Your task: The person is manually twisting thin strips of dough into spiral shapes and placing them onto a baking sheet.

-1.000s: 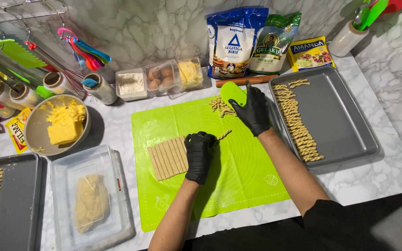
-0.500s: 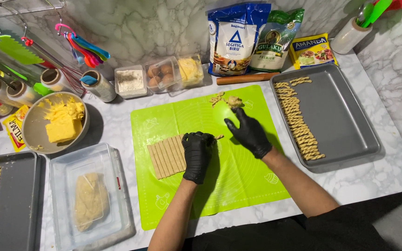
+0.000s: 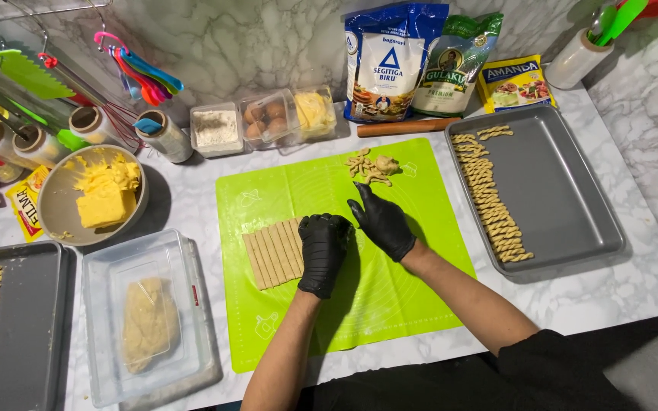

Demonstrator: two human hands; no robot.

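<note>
Dough strips (image 3: 272, 254) touch left hand (image 3: 324, 251), beside right hand (image 3: 382, 222).

The scene is seen from a single head-worn camera, aimed almost straight down from above the left hand (image 3: 324, 251) and right hand (image 3: 382, 222). The worktop is taken in widely, from trays on either side of the hands to the wall beyond them.

Both black-gloved hands, left hand (image 3: 324, 251) and right hand (image 3: 383, 221), at the cut dough strips (image 3: 273, 253) on the green mat (image 3: 390, 304), perhaps touching.
</note>
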